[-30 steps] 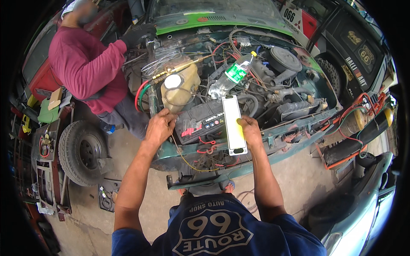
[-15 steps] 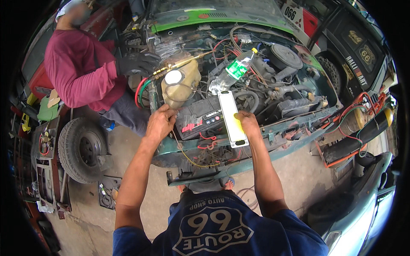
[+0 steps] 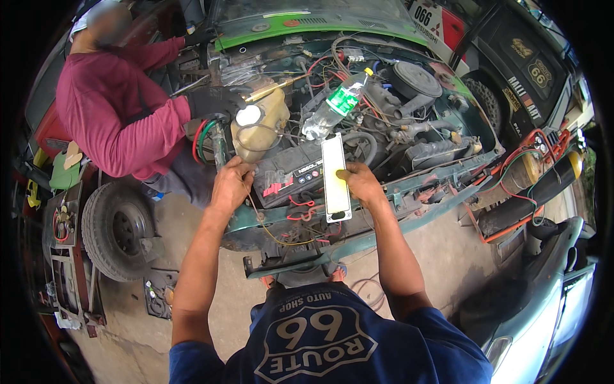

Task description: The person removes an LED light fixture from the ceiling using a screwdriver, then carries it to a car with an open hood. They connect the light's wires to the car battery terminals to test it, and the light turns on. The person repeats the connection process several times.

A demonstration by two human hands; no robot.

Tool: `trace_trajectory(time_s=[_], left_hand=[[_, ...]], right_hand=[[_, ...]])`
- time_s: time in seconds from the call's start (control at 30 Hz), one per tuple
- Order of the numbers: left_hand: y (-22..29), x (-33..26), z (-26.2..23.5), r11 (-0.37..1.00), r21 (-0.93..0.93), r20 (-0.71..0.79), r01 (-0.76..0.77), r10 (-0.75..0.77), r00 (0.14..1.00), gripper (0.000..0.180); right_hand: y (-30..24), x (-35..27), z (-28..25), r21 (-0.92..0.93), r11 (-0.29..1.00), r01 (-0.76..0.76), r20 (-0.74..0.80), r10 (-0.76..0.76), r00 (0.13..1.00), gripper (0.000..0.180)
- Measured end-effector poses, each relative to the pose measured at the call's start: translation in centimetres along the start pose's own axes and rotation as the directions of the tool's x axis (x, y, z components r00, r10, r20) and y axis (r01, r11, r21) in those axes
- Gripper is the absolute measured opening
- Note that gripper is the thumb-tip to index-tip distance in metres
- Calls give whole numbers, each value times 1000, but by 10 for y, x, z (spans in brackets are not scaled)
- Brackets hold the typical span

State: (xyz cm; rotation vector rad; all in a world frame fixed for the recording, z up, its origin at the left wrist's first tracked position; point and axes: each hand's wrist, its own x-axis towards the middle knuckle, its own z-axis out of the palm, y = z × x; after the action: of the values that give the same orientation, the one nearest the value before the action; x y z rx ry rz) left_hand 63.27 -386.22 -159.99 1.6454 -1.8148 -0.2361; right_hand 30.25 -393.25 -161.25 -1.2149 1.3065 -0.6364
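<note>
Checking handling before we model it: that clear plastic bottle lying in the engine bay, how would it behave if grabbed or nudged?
The bottle looks thin-walled and clear, so probably light and easily squeezed. It lies tilted on hoses and wires, not on a flat base, so a nudge would likely make it roll or slide deeper into the bay. Its smooth sides may be a bit slippery.

A car repair workshop is being shown: an open green car engine bay is being worked on, a loose black tyre is being kept beside it, and vehicles are being parked around.

Daylit outdoor yard, concrete floor, parked cars.
</note>
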Motion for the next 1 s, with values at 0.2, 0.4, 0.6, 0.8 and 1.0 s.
trace_trajectory(time_s=[0.2, 0.4, 0.6, 0.8, 1.0], left_hand=[[-1, -2, 2, 1000, -15, -28, -17, 17, 999, 18], [0, -3, 2, 999, -14, -43, -38, 37, 998, 18], [1, -4, 3, 999, 45, -24, -25, 26, 999, 17], [-2, -5, 3, 1000, -7, -45, -9, 8, 999, 18], [-4, -6, 5, 1000, -28, -57, 14, -15, 998, 18]], right_hand=[[1, -36, -7, -311, 950, 36, -69, -61, 996, 36], [4, -35, -15, -543, 838, 60, -275, -244, 930, 33], [-12, -15, -59, -106, 978, 179, -217, -199, 956, 47], [-25, 36, -64, 145, 907, 395, -263, -350, 899, 65], [-18, 34, -68, -695, 710, 110, -365, -480, 798, 34]])
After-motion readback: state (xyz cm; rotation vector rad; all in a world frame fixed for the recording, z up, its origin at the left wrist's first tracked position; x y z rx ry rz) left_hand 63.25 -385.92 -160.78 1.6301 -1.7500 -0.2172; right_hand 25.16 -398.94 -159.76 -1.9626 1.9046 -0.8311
